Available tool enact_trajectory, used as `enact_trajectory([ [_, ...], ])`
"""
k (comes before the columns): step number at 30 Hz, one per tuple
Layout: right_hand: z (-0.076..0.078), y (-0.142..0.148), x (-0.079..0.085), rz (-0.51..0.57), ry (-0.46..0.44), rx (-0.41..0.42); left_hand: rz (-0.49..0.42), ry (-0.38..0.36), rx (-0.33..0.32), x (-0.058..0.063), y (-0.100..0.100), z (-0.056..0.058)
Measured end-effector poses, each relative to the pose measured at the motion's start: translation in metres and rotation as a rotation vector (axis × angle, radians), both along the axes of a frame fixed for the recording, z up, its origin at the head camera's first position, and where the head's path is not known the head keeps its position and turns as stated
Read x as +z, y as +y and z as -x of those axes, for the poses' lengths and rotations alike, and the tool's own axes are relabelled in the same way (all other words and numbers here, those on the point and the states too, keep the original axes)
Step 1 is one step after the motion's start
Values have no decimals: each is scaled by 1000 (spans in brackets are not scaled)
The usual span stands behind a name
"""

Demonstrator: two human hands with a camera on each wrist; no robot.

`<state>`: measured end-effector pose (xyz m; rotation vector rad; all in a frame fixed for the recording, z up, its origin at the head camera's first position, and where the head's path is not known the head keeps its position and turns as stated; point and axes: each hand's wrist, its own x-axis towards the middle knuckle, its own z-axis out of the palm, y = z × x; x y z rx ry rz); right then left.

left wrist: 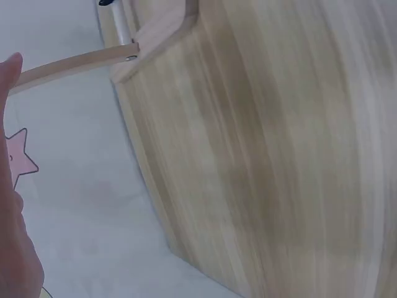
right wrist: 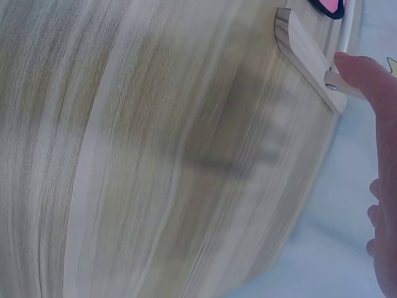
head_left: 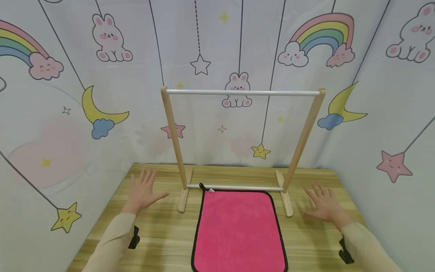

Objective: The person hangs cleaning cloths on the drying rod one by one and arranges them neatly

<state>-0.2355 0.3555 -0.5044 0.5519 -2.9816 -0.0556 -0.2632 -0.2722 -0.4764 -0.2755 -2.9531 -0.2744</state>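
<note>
Right now, from the head view, both hands lie spread on the wooden bench, one on either side of a small wooden drying rack. The left hand sits just left of the rack's left foot, fingers straight and fanned, holding nothing. The right hand sits just right of the right foot, fingers likewise flat and apart, with nothing in its hold. Between them a pink towel with a black edge lies flat on the bench, its far edge just under the rack's lower white rail, well apart from either hand. A white top bar spans the two leaning posts. Cream sleeves cover both forearms, and a wall cloth printed with rabbits, rainbows, moons and stars closes in the bench on three sides.

Over in the left wrist view, only the edge of the left hand shows at the frame's left side, straight and gripping nothing. Bench grain fills most of the picture, with the rack's foot and a slanting post near the top.

Lastly, the right wrist view is blurred. An extended finger of the right hand runs down the right edge, its tip close by the rack's foot; whether it touches I cannot tell. A sliver of the pink towel peeks in at the top.
</note>
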Motion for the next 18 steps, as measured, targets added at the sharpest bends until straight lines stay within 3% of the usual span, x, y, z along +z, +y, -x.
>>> enact_trajectory([
  [8,-4,-6,6,17,2,14,-83,24,-44,26,21,10],
  [15,-7,-8,8,30,10,26,-137,149,-114,53,35,21],
  [18,-7,-8,6,36,3,29,-216,170,-109,65,40,25],
])
